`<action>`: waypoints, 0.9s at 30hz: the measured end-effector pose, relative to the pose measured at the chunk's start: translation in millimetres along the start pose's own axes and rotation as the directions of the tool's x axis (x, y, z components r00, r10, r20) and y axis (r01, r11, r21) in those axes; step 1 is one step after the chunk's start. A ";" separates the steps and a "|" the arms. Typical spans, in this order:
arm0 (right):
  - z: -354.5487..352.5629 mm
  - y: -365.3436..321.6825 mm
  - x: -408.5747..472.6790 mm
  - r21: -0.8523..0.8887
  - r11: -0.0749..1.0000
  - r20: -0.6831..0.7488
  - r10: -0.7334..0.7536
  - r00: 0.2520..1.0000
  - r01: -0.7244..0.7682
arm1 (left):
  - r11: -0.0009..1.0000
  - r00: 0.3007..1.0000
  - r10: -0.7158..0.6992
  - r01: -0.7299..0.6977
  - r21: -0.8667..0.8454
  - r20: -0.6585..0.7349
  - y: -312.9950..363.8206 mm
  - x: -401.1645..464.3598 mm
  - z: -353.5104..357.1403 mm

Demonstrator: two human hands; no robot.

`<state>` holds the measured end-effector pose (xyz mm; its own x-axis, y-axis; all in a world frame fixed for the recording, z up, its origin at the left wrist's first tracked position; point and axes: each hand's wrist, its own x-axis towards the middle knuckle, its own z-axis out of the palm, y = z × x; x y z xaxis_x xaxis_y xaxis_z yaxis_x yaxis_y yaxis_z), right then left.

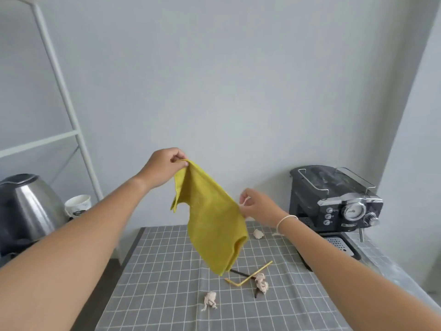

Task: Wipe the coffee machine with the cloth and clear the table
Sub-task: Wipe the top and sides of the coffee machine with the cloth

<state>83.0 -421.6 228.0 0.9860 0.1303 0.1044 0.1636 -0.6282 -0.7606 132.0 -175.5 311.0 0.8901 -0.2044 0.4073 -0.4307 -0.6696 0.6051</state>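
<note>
A yellow-green cloth (210,218) hangs in the air above the table. My left hand (164,167) pinches its top corner. My right hand (257,206) grips its right edge, lower down. The black coffee machine (334,201) with a round gauge stands at the table's back right, to the right of my right hand. On the grey checked tablecloth (167,271) lie crumpled tissue balls (210,299) (262,283) (258,233), a bent yellow straw (250,274) and a dark stick (238,272) under the cloth's lower tip.
A steel kettle (26,206) and a white paper cup (78,205) stand on a lower surface at the left. A white shelf frame (62,91) rises behind them. The wall runs close behind the table, and a corner juts out at the right.
</note>
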 end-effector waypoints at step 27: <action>-180.5 141.5 106.7 -0.059 0.998 0.100 -0.002 0.995 0.008 | 1.000 1.000 0.028 -0.027 -0.003 0.000 129.1 166.5 112.6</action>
<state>217.5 -635.0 247.2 0.9774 0.2074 0.0415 0.1731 -0.6713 -0.7207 241.4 -376.3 380.0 0.8780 -0.2230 0.4235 -0.4555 -0.6613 0.5960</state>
